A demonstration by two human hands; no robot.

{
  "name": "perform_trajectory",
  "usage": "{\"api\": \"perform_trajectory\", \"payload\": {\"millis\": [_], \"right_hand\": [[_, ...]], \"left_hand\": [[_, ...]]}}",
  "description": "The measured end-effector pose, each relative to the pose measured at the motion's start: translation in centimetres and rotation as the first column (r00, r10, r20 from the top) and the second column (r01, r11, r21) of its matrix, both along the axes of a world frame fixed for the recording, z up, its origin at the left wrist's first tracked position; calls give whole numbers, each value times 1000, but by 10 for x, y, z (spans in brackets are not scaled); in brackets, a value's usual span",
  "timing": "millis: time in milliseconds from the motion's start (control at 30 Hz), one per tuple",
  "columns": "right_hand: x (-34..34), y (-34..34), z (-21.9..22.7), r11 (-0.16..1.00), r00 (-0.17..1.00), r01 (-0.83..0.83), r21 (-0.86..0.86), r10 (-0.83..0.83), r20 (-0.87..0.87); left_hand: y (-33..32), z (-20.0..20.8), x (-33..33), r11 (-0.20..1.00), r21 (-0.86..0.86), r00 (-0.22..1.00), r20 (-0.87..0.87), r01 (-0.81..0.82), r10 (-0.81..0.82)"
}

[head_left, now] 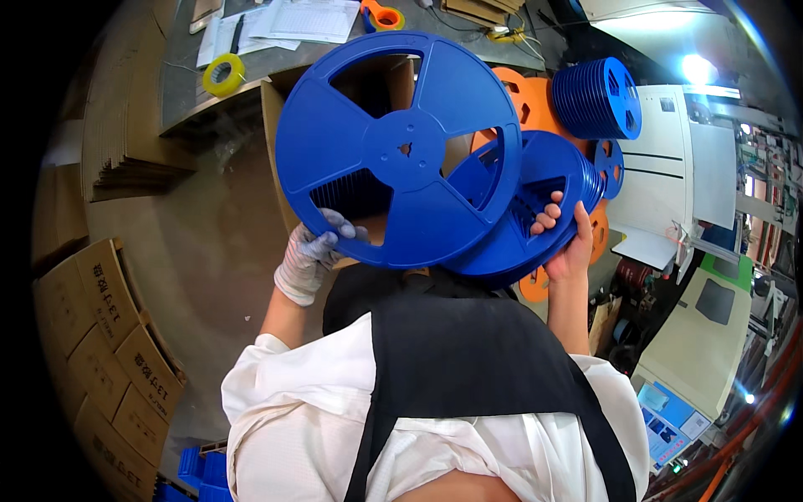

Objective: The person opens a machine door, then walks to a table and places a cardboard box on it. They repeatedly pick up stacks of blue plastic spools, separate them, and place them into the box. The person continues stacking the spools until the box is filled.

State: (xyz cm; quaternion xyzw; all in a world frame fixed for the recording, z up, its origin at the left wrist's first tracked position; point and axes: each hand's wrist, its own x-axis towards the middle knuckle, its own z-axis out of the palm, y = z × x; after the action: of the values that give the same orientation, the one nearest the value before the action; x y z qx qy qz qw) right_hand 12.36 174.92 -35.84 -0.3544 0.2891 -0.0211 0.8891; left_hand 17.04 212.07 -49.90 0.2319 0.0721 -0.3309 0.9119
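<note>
My left hand (308, 255), in a pale glove, grips the lower left rim of a large blue plastic reel (452, 75). The reel is held flat with its round face up, showing wide cut-outs and a small centre hole. Bare, my right hand (562, 238) closes around the rim of a stack of similar blue reels (577, 180), fingers through a cut-out. The held reel overlaps the stack's left part. Beneath it an open cardboard box (272, 113) is partly hidden; dark blue reel edges show through the cut-outs.
Several orange reels (539, 100) and another blue reel stack (598, 96) stand at the right. On the grey table (188, 84) lie yellow tape (223, 75), papers (309, 21) and an orange tape roll (385, 17). Cardboard boxes (109, 335) are stacked at left; machines (698, 326) stand at right.
</note>
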Motion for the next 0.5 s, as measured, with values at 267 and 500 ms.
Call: {"api": "perform_trajectory", "payload": {"millis": [267,500], "right_hand": [[-10,-1,-2,1000,999,-14,-4,15,31],[-20,-2,1,991,979,-36,129,10,203]], "left_hand": [[-4,16,0,997,-56,997,-56,-50,47],[-24,32,22,952,167,947,238,-258,215]]}}
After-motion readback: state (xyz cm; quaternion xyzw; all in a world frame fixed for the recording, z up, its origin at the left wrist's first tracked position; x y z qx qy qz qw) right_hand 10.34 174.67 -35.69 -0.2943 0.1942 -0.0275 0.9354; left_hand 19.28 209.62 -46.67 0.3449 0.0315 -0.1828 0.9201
